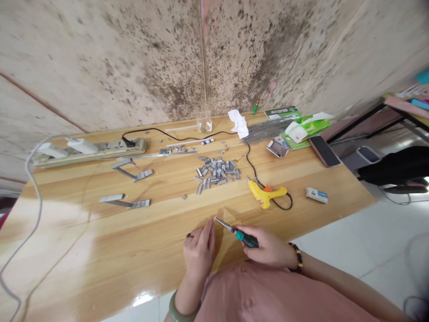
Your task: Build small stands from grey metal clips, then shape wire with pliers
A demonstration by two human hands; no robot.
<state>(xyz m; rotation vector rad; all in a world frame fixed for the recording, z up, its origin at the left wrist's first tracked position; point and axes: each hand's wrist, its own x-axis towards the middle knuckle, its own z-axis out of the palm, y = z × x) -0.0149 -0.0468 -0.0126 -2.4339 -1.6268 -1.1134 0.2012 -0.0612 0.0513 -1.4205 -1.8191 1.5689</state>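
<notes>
My right hand point(268, 248) is closed round the teal and black handles of small needle-nose pliers point(236, 232), whose jaws point up and left. Their tip meets the fingertips of my left hand point(199, 250), which is pinched together on something too small to make out. Both hands hover over the near edge of the wooden table point(100, 250). A pile of several grey staple strips point(217, 172) lies beyond the hands at the table's middle. A yellow glue gun point(266, 194) lies to the right of the pile.
A power strip point(90, 150) with plugs sits far left; a black cord runs from it to the glue gun. Staple-strip assemblies point(125, 201) lie left. A glass point(204, 120), crumpled tissue point(238, 123), wire bundle point(268, 129), green packets, phone point(323, 151) and eraser point(316, 195) lie right.
</notes>
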